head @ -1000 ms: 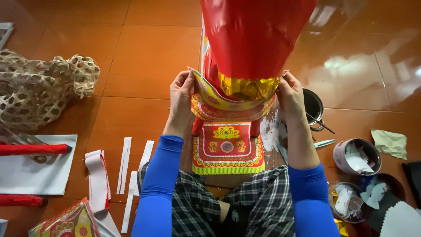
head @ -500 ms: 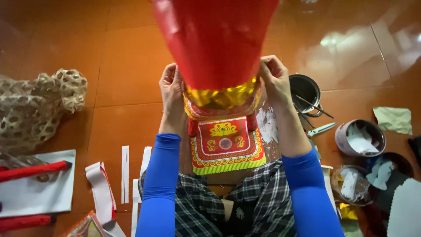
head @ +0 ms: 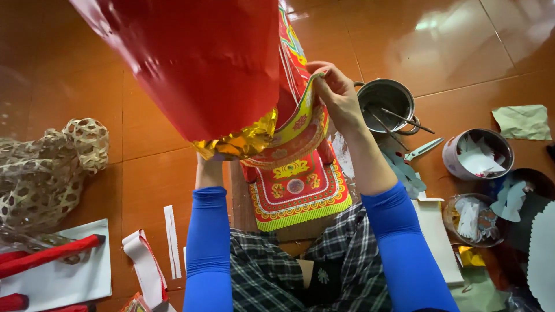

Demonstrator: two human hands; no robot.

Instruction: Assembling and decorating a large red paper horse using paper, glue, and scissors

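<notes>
Head view, work piece: the person is holding a tall red paper form (head: 191,63) upright over the lap; it is now filling the upper left of the picture and leaning closer to the camera than 1 second ago, when it was standing more central and narrower.
Head view, gold trim: a crinkled gold foil band (head: 243,141) is running along the lower edge of the red form, and the patterned red-and-yellow panel (head: 295,190) is hanging below it, over the knees.
Head view, right hand: the right hand (head: 338,95) has been climbing; its fingertips are pinching the curled yellow-edged border (head: 309,107) of the printed strip, pressing it against the side of the form.
Head view, left hand: the left hand (head: 211,159) is mostly hidden behind the gold foil, where 0.5 seconds ago it was showing flat on the side; I cannot tell whether its fingers are spread or closed.
Head view, meaning: judging by the shift, the printed border is being worked round the form on the right side, while the left is only steadying.
Head view, surroundings: 1 metal pot with sticks (head: 386,101), scissors (head: 425,149) and 2 tubs of paper scraps (head: 477,155) are lying to the right on the tiled floor (head: 144,115); a woven bamboo frame (head: 46,167) and white paper strips (head: 171,240) are lying to the left.
</notes>
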